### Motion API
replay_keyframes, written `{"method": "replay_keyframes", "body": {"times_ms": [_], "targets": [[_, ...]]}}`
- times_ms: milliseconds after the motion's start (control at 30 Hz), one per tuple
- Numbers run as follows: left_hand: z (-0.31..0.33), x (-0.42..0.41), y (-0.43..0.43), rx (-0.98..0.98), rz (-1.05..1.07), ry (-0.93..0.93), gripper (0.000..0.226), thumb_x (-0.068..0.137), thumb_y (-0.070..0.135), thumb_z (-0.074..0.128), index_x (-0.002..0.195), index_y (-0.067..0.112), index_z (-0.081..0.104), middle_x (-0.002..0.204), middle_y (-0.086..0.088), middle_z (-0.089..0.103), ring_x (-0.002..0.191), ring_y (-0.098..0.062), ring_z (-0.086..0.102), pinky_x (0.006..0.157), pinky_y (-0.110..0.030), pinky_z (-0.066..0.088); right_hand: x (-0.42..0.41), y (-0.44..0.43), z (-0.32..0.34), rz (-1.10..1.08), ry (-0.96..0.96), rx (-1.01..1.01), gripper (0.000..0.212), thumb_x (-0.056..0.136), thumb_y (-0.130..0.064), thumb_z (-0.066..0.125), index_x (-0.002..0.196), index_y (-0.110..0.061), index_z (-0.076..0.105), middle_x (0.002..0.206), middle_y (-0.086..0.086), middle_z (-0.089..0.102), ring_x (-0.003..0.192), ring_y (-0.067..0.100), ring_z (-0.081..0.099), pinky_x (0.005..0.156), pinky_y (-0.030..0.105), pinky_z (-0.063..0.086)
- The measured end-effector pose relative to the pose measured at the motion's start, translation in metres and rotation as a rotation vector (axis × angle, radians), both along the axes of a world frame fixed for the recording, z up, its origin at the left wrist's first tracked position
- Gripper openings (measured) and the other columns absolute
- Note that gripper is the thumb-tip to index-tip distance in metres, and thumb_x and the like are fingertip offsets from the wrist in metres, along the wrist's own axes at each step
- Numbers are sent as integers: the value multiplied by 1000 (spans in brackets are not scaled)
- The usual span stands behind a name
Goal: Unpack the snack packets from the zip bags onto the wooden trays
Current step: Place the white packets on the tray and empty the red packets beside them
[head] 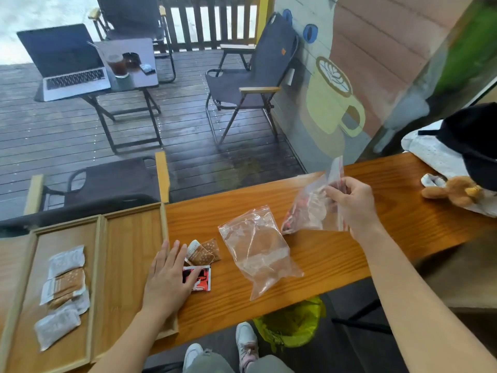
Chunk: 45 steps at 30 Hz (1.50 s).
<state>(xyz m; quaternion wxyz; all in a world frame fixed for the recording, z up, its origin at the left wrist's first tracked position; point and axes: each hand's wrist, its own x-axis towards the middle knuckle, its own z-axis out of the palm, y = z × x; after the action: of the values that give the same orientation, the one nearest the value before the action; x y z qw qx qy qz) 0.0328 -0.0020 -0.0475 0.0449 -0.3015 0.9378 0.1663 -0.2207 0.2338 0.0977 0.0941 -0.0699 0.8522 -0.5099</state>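
Observation:
My right hand [352, 200] holds a clear zip bag [313, 208] by its red-striped top, lifted above the table, with packets inside. An empty, crumpled zip bag [258, 249] lies flat on the table. My left hand [168, 278] rests flat with its fingers spread, touching a red and white packet [203, 281]. Two brown packets [204, 253] lie just beyond my fingers. Two wooden trays sit at the left. The left tray [27, 265] holds several white and brown packets [63, 292]. The right tray [129, 251] holds nothing.
A brown plush toy [454, 192], a black cap [473, 141] and a white cloth bag [430, 154] lie at the table's right end. A green bag [293, 324] sits on the floor by my shoes. Chairs and a small table with a laptop [67, 63] stand on the deck beyond.

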Motion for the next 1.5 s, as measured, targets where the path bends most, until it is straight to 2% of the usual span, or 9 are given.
{"method": "replay_keyframes", "body": {"times_ms": [233, 400, 533, 667, 767, 867, 1133, 1333, 1500], "targets": [[19, -7, -2, 102, 21, -55, 66, 87, 54, 41, 143, 24, 23, 156, 1, 15, 144, -17, -2, 116, -40, 8, 26, -48, 42, 258, 85, 27, 10, 85, -17, 62, 79, -10, 64, 75, 11, 66, 76, 28, 64, 72, 40, 56], [46, -2, -9, 202, 57, 27, 52, 90, 43, 46, 135, 19, 39, 146, -2, 40, 137, -18, 30, 112, -39, 25, 59, -81, 82, 444, 109, -89, 11, 87, -10, 58, 77, -11, 64, 66, 9, 65, 58, 15, 62, 53, 22, 54], [86, 20, -17, 412, 177, 185, 37, 91, 35, 48, 122, 15, 52, 119, -2, 62, 105, -13, 57, 91, -32, 49, 86, -116, 100, 596, -1, -196, 12, 86, -6, 57, 78, -7, 65, 67, 10, 67, 53, 12, 64, 49, 21, 54], [130, 49, -23, 432, 285, 498, 16, 91, 26, 51, 100, 18, 62, 88, 3, 66, 81, -8, 61, 69, -14, 49, 119, -155, 89, 748, -147, -194, 11, 84, -7, 61, 76, -2, 66, 60, 9, 68, 54, 23, 67, 49, 30, 56], [158, 68, -24, 473, 384, 697, 8, 90, 22, 53, 89, 26, 60, 81, 8, 66, 77, -4, 62, 67, -8, 48, 150, -185, 71, 832, -181, -148, 12, 81, -8, 65, 71, -2, 64, 55, 9, 65, 48, 21, 63, 45, 26, 53], [175, 79, -27, 573, 431, 772, 10, 89, 24, 52, 86, 24, 61, 80, 4, 67, 77, -4, 65, 68, -16, 54, 178, -210, 50, 924, -200, -79, 17, 78, -13, 70, 64, -8, 61, 49, 2, 60, 41, 14, 55, 42, 21, 46], [180, 91, -42, 868, 726, 510, 34, 83, 49, 54, 96, 17, 53, 91, -3, 66, 75, -14, 69, 55, -23, 58, 216, -237, 27, 1136, -103, 129, 28, 78, -17, 70, 59, -22, 50, 62, -3, 55, 56, 8, 52, 56, 19, 44], [180, 93, -47, 1021, 742, 538, 26, 92, 28, 49, 90, 7, 65, 86, -12, 72, 73, -18, 72, 62, -35, 60, 220, -238, 21, 1248, -223, 84, 11, 79, -14, 69, 77, -12, 59, 70, 1, 60, 60, 9, 56, 53, 19, 47], [179, 99, -60, 1220, 781, 473, 15, 88, 8, 54, 94, 1, 67, 88, -18, 73, 79, -25, 72, 72, -39, 59, 210, -228, 21, 1180, -282, 30, 14, 79, -24, 69, 82, -14, 59, 70, 0, 63, 59, 9, 58, 54, 23, 48]]}}
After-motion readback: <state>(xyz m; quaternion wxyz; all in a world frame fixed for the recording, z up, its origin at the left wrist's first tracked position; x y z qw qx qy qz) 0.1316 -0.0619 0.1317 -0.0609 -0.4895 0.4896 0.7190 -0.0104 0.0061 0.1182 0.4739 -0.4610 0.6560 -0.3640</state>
